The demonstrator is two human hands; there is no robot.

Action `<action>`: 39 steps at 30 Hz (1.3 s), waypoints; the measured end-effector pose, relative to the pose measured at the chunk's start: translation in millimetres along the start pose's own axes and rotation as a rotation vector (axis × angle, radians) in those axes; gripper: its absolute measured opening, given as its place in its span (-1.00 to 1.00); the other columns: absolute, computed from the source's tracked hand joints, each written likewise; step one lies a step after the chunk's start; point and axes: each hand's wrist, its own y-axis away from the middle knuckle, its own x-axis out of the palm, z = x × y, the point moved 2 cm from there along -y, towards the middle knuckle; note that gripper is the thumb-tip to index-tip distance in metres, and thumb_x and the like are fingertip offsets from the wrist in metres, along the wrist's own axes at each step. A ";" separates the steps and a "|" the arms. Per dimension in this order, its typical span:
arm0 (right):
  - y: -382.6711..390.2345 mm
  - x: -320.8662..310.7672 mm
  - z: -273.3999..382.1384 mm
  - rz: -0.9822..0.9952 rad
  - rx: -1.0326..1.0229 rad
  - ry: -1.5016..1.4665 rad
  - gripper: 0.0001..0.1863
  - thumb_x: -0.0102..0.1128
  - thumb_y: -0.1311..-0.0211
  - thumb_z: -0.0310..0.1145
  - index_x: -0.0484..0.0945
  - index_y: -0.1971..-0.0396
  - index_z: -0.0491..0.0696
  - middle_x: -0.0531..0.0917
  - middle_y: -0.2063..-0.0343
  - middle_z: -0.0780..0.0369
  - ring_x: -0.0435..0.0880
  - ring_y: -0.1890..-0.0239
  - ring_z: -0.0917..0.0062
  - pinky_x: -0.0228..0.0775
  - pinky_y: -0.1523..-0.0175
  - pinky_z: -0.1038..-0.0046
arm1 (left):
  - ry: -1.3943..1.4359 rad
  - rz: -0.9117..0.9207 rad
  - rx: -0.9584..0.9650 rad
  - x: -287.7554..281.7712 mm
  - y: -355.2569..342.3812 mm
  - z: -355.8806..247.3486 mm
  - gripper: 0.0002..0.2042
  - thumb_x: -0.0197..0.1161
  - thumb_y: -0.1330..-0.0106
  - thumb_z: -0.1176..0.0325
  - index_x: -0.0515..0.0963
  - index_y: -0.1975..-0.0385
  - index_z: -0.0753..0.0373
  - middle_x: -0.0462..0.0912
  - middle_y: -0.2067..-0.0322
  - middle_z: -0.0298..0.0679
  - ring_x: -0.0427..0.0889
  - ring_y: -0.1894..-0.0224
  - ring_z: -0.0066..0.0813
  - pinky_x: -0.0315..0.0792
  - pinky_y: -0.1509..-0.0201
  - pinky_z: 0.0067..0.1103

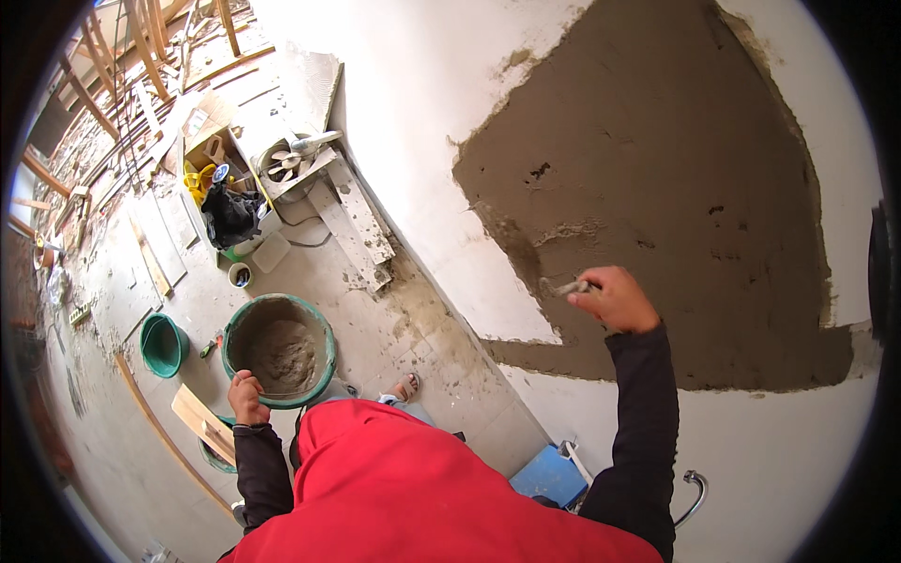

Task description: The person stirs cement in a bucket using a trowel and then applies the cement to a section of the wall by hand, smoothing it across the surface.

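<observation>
My right hand [615,300] is closed round a small trowel [561,288], held close to the left edge of a grey-brown mortar patch [648,197] on the white wall. The blade is seen nearly edge-on, so I cannot tell whether it touches the mortar. The patch is mostly smooth, with a few rough pits. My left hand [248,398] grips the near left rim of a round green tub [330,349]. Wet grey mortar [284,357] lies inside the tub.
A smaller green bucket [163,345] and a wooden board [202,419] are left of the tub. Beyond stand a carton of odds and ends [230,202], a fan [284,164] and broken panels [352,225]. Timber litters the far left. A blue case [549,477] sits by the wall.
</observation>
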 end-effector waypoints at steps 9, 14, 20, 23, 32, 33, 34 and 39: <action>-45.0 -45.8 -42.5 -0.418 0.252 -0.186 -0.76 0.24 -0.11 -0.31 0.52 0.52 -0.20 0.43 0.76 0.25 0.44 0.68 0.62 0.25 0.55 0.43 | -0.066 -0.110 0.031 -12.3 5.5 -28.1 -0.69 0.03 0.12 0.72 0.46 0.36 0.21 0.35 0.57 -0.41 0.33 0.55 -0.59 0.14 0.50 -0.66; -35.4 -3.0 -72.0 -0.330 0.006 -0.087 -0.80 0.20 -0.20 -0.31 0.52 0.38 -0.15 0.60 0.55 0.20 0.52 0.58 0.60 0.37 0.44 0.47 | -0.115 -0.185 0.046 -10.8 -5.3 -35.2 -0.69 0.04 0.12 0.71 0.46 0.35 0.21 0.32 0.56 -0.44 0.31 0.53 -0.60 0.13 0.47 -0.67; -63.1 88.0 -70.4 -0.270 0.147 0.228 -0.67 0.17 -0.23 -0.17 0.51 0.18 -0.12 0.66 0.33 0.01 0.65 0.22 0.08 0.47 0.13 0.11 | -0.092 -0.009 0.234 -51.5 -45.7 -13.2 -0.74 0.01 0.03 0.64 0.43 0.28 0.31 0.36 0.63 -0.43 0.21 0.65 -0.71 0.03 0.59 -0.73; -79.2 100.6 -60.2 -0.379 0.278 0.239 -0.69 0.17 -0.24 -0.21 0.49 0.18 -0.14 0.64 0.26 -0.04 0.58 0.15 0.01 0.42 0.08 0.06 | -0.345 0.138 0.629 -62.8 -61.1 -13.9 -0.76 -0.03 -0.09 0.59 0.42 0.22 0.37 0.36 0.66 -0.41 0.21 0.68 -0.75 0.00 0.63 -0.77; -76.6 56.0 -50.7 -0.727 0.294 0.227 -0.71 0.19 -0.21 -0.21 0.54 0.20 -0.11 0.65 0.39 0.01 0.60 0.23 -0.01 0.44 0.16 0.07 | -0.591 0.417 1.081 -32.6 -91.2 -21.6 -0.81 -0.02 0.01 0.53 0.33 0.34 0.35 0.37 0.63 -0.33 0.34 0.59 -0.60 0.22 0.37 -0.65; -66.9 43.8 -50.5 -0.758 0.271 0.210 -0.71 0.20 -0.21 -0.21 0.55 0.20 -0.11 0.65 0.40 0.01 0.60 0.25 -0.01 0.44 0.17 0.07 | -0.516 0.350 0.936 -24.3 -88.4 -13.5 -0.81 0.06 0.14 0.51 0.25 0.50 0.24 0.35 0.65 -0.31 0.38 0.54 -0.49 0.31 0.18 -0.53; -56.7 27.9 -47.0 -0.784 0.252 0.188 -0.71 0.20 -0.21 -0.21 0.55 0.22 -0.12 0.65 0.41 0.00 0.60 0.26 0.00 0.44 0.18 0.09 | -0.518 0.367 0.921 -15.8 -87.3 -12.1 -0.82 0.06 0.14 0.51 0.26 0.51 0.23 0.35 0.64 -0.31 0.39 0.54 -0.49 0.31 0.18 -0.53; -30.3 -42.7 -40.4 -0.768 0.108 0.129 -0.70 0.19 -0.22 -0.20 0.53 0.35 -0.18 0.60 0.42 -0.03 0.57 0.29 0.01 0.39 0.23 0.12 | -0.559 0.523 0.953 6.9 -98.1 -17.9 -0.80 -0.05 -0.12 0.52 0.42 0.27 0.36 0.46 0.57 -0.34 0.35 0.60 -0.67 0.17 0.55 -0.80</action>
